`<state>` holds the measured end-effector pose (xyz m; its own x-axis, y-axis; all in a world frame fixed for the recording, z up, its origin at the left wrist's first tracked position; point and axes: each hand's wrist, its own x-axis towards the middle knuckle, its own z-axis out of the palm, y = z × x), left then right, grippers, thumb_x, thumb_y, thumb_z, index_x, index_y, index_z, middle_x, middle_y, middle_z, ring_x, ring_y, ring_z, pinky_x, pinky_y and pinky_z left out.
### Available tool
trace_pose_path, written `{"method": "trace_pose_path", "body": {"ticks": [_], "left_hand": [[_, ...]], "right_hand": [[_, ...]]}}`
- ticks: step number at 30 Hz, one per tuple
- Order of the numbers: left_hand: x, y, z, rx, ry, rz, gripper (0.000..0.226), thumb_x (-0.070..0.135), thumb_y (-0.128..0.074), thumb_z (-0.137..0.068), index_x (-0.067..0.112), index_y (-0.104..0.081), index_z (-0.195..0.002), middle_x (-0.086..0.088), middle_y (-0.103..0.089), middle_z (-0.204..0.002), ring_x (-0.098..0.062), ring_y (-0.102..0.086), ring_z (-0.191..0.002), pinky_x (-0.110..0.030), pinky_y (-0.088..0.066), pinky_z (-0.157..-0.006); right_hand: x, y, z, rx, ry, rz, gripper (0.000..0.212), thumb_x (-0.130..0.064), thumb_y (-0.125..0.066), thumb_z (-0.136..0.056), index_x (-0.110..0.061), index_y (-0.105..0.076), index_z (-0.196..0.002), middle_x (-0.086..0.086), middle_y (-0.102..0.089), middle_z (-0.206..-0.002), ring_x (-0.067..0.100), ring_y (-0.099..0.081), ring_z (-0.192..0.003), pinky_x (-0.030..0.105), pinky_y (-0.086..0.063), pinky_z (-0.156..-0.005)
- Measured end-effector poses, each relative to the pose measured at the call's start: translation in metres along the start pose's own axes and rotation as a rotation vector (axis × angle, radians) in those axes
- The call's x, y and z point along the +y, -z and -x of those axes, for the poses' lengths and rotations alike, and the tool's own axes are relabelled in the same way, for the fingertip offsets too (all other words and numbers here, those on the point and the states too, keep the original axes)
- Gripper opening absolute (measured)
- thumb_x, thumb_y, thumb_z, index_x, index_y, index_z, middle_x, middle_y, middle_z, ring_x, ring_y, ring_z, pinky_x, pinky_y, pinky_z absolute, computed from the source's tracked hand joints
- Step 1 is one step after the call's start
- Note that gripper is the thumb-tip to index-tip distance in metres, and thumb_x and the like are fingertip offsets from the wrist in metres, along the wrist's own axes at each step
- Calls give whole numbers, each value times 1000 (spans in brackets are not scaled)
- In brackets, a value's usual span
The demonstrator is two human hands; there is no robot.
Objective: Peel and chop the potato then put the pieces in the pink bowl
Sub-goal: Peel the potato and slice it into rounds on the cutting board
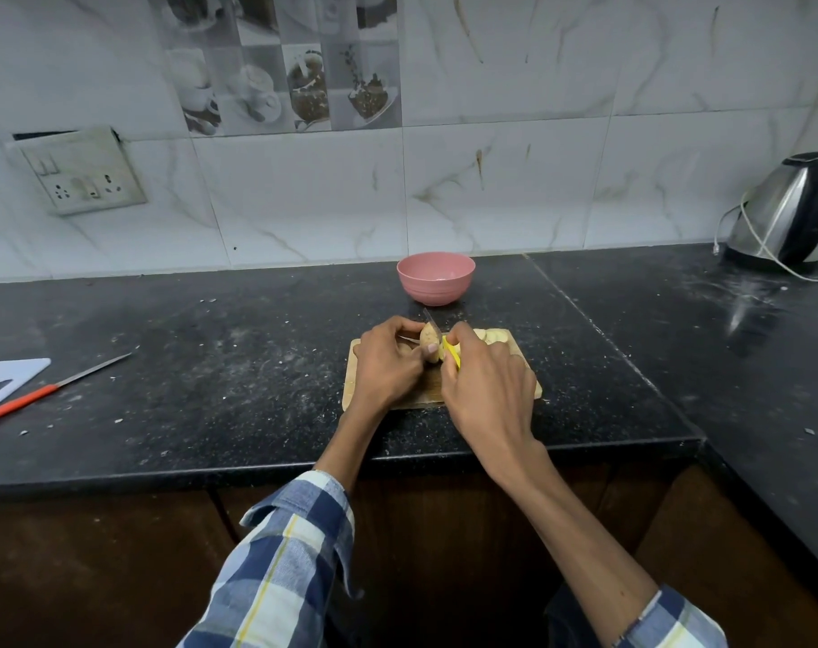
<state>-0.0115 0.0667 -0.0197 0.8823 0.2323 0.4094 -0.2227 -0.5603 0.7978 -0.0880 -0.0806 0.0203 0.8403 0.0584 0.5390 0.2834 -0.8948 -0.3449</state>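
Observation:
A small wooden chopping board [535,388] lies on the black counter. On it my left hand [386,362] grips a brownish potato piece [428,338]. My right hand [484,390] holds a knife by its yellow handle [452,355], the blade [431,320] pointing away from me against the potato's right side. Pale cut slices [493,336] lie at the board's far right corner. The pink bowl [436,278] stands just beyond the board, near the wall; nothing shows inside it.
At the far left lie a red-handled knife [46,392] and a white plastic board [4,378]. A steel kettle [790,217] with its cord stands at the back right. Crumbs speckle the counter [234,367], whose front edge runs below my wrists.

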Motion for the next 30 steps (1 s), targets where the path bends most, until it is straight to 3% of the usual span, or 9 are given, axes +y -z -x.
{"method": "trace_pose_path", "body": {"ticks": [21,28,30], "left_hand": [[4,3,2,8,14,-10,24,41,-79,-73,30,-73,-93,15,-76,-85,-5,-71,-80,-43,-58,-88],[8,3,1,-34,45,26,24,30,-86,-74,27,-74,-96,14,-76,-85,-6,-71,-80,-42,-58,-89],[8,3,1,-48,30,5,15,23,-81,-77,27,-74,-90,14,-75,-82,-5,-70,-79,-40,-58,-86]], "right_hand": [[-2,-17,0,77,57,69,21,-28,-62,-98,-22,-58,-118,9,-69,-80,34,-66,-75,35,-32,-57],[0,-14,0,113,67,142,24,-20,-65,-94,-20,-62,-118,9,-69,-78,33,-65,-73,35,-30,-57],[3,-17,-3,108,65,134,25,-17,-66,-93,-18,-63,-118,10,-70,-80,34,-65,-74,35,-30,-57]]}}
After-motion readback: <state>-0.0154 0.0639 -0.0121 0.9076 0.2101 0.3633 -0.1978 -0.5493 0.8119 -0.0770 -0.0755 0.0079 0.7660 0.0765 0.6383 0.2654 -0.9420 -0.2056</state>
